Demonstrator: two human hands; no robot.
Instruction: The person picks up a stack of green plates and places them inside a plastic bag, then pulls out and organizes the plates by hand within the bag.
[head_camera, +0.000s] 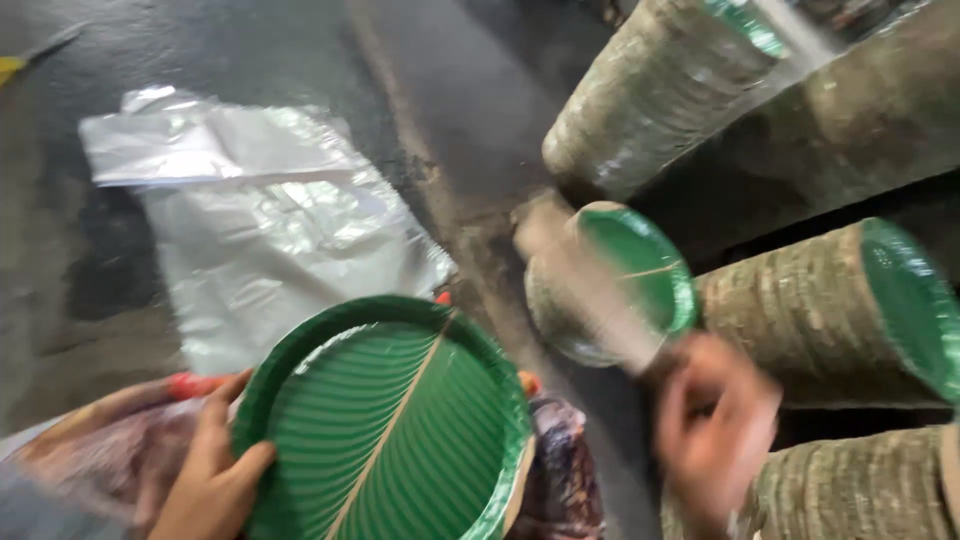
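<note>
Left hand (212, 470) was what I watched first: it gripped the rim of a green leaf-patterned plate (390, 420), thumb curled over the edge onto the ribbed face and the other fingers hidden behind it. I saw that plate low in the head view, tilted toward the camera, with a pale midrib line running diagonally across it. Whether it was 1 plate or the top of a stack, I could not tell.

My right hand (715, 430) was badly blurred, so I could not tell whether its fingers were spread or closed. It sat at the lower end of a clear plastic wrap (590, 300) stretched over a short bundle of green plates (625, 275), and seemed to touch that wrap.

Around it lay several long rolls of stacked plates on their sides, brownish along the edges and green at the ends: 1 stack at the top right (660, 90), 1 stack at the right (830, 310) just behind the wrapped bundle, and 1 stack at the bottom right (860, 495) next to my right hand.

On the dark floor (300, 60) to the left I saw a crumpled clear plastic sheet (270, 220), well apart from both hands. Patterned cloth (110, 460) showed under my left wrist
</note>
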